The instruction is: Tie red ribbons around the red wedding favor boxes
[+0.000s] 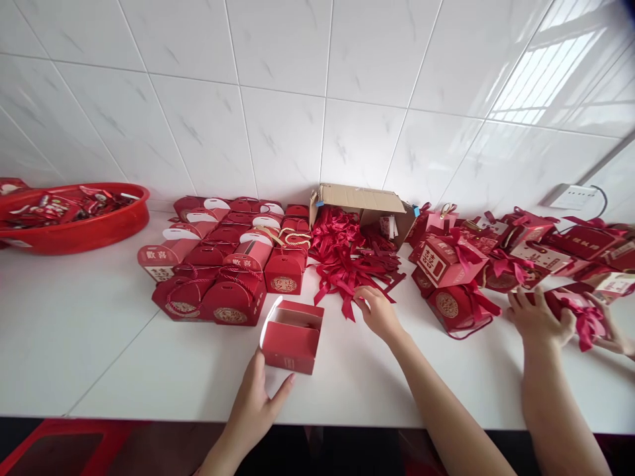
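A small red gift box stands open on the white table near its front edge, lid flap up. My left hand grips its near left corner, thumb under the front face and fingers along the left side. My right hand reaches into a heap of red ribbon bows and its fingertips are pinched on one bow at the heap's near edge. The heap spills from a tipped cardboard carton against the wall.
Rows of closed red gift boxes lie left of the heap. A red basin sits far left. At right, finished boxes with bows pile up, and another person's hands hold a bowed box.
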Tool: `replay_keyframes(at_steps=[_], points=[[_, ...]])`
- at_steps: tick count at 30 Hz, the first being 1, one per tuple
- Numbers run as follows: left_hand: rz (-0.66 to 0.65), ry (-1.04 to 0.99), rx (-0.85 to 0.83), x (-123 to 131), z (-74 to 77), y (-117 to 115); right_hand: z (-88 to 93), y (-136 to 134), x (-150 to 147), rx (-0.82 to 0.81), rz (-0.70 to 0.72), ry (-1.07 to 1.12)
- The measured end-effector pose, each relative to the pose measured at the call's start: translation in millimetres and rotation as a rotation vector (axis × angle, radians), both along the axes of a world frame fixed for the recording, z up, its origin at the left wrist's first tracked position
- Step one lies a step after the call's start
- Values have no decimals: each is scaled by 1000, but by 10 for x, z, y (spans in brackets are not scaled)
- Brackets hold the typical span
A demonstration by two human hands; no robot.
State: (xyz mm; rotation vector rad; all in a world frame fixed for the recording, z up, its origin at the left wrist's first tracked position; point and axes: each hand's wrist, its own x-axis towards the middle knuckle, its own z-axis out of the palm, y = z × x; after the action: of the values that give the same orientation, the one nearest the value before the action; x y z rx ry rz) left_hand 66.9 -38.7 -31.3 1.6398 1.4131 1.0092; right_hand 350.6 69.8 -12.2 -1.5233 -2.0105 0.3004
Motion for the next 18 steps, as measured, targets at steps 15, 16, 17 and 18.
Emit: replay_keyframes(at_steps=[15, 16, 17, 18], points=[[49, -44, 41, 14, 23, -32, 96, 86, -7, 313, -145, 366], [88, -76, 66, 15, 28, -31, 216, 48, 38, 352, -177, 406], [130, -100, 95, 12, 39, -27, 351, -7, 88, 394, -207, 455], [169, -116, 125, 6, 56, -21, 497, -81, 141, 438, -234, 504]])
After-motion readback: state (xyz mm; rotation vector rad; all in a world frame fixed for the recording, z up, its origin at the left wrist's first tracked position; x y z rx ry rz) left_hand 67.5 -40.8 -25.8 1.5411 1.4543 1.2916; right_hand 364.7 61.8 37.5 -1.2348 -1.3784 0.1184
